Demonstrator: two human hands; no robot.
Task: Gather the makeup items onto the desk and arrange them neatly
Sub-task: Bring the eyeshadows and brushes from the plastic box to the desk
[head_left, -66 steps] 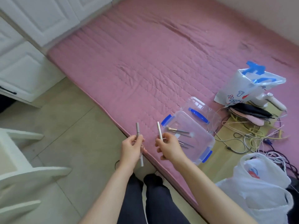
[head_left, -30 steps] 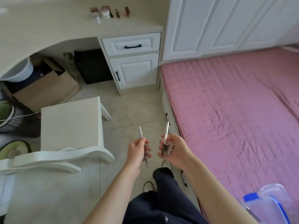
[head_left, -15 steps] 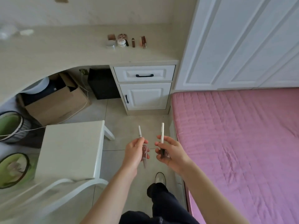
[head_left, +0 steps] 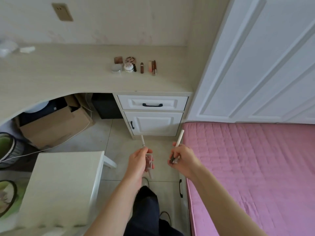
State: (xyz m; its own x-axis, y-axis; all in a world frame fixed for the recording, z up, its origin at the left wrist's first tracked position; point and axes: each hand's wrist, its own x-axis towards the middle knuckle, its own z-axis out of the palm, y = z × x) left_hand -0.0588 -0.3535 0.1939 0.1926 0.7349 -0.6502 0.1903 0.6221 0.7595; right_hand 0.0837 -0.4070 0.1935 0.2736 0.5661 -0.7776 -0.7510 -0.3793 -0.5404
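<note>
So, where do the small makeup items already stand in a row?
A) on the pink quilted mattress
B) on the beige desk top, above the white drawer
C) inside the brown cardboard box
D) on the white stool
B: the row of small makeup items lies on the beige desk top, directly above the white drawer with a dark handle.

Two slim white pencil-like sticks are held upright over the floor: one (head_left: 142,141) with a small clear pinkish tube (head_left: 148,162), the other (head_left: 180,138) with a small dark item (head_left: 175,159), too small to identify. On the desk (head_left: 71,77), a tidy cluster is seen: a square compact (head_left: 118,60), a patterned round compact (head_left: 130,59), a clear jar (head_left: 116,68), a white floral jar (head_left: 128,67), and lipstick-like tubes (head_left: 142,67) lying parallel.
</note>
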